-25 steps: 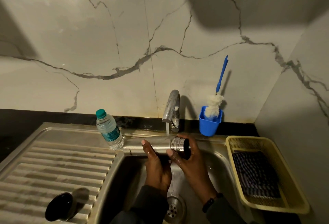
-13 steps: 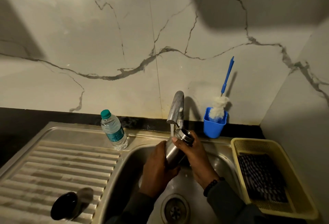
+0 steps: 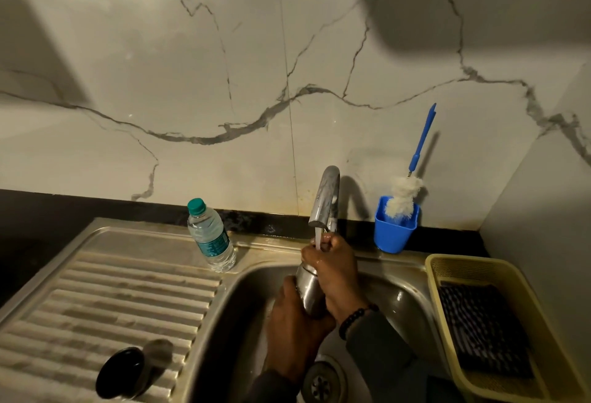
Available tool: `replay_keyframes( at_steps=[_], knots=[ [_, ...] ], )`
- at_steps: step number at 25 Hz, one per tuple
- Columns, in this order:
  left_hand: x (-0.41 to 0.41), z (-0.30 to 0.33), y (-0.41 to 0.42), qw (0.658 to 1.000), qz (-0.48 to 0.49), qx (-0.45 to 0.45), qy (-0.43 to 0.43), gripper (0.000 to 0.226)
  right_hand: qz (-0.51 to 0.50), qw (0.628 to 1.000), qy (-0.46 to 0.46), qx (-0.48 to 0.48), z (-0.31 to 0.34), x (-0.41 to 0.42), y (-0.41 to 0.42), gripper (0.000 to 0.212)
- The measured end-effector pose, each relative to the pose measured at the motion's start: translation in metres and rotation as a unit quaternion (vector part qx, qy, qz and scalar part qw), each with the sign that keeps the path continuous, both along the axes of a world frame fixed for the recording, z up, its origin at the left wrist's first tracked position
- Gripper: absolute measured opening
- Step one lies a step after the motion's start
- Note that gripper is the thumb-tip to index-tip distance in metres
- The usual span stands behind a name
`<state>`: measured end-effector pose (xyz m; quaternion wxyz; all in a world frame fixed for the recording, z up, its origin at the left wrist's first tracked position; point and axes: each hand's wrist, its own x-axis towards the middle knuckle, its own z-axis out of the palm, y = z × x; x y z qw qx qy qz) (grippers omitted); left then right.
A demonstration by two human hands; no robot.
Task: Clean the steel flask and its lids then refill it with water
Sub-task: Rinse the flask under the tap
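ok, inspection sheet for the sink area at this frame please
Surface: steel sink with ribbed drainboard.
Job's things: steel flask held near upright under the running tap; black lid on the drainboard.
Clutter: water bottle, blue cup with bottle brush, yellow basket holding a cloth.
Grips: left hand holds the flask body; right hand wraps its neck.
Cables: nothing seen.
Surroundings: marble wall.

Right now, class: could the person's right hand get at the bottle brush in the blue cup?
Probably not yet: the right hand grips the steel flask under the tap; the bottle brush itself stands unobstructed.
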<state>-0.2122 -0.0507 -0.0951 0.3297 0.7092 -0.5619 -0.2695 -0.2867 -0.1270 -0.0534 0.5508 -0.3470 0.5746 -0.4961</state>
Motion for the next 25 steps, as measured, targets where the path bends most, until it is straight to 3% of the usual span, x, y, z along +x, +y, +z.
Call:
replay_keyframes(
  at_steps=[3,6,8,10,14,22,25],
  knots=[
    [0.013,0.003,-0.006,0.997,-0.065,0.002,0.043,0.070,-0.020,0.993,-0.119,0.019,-0.002,-0.007,0.008,0.033],
    [0.043,0.001,-0.018,0.966,-0.149,0.054,0.205,0.069,0.120,0.963,-0.241,-0.006,-0.015,-0.019,0.015,0.047],
    [0.049,-0.004,-0.018,0.962,-0.157,0.051,0.216,0.075,0.174,0.966,-0.189,-0.035,-0.019,-0.016,0.023,0.037],
    [0.045,-0.009,-0.016,0.968,-0.154,0.039,0.194,0.079,0.154,0.980,-0.105,-0.072,-0.020,-0.010,0.029,0.025],
    [0.034,-0.016,-0.018,0.978,-0.151,-0.001,0.143,0.073,0.098,0.987,0.005,-0.131,-0.010,-0.008,0.031,0.023],
    [0.016,-0.005,-0.026,0.982,-0.131,-0.073,0.112,0.068,0.108,0.984,0.050,-0.130,0.006,-0.017,0.024,0.031],
    [0.015,-0.007,-0.030,0.985,-0.130,-0.077,0.088,0.056,0.113,0.982,0.054,-0.139,0.007,-0.018,0.024,0.034]
  ],
)
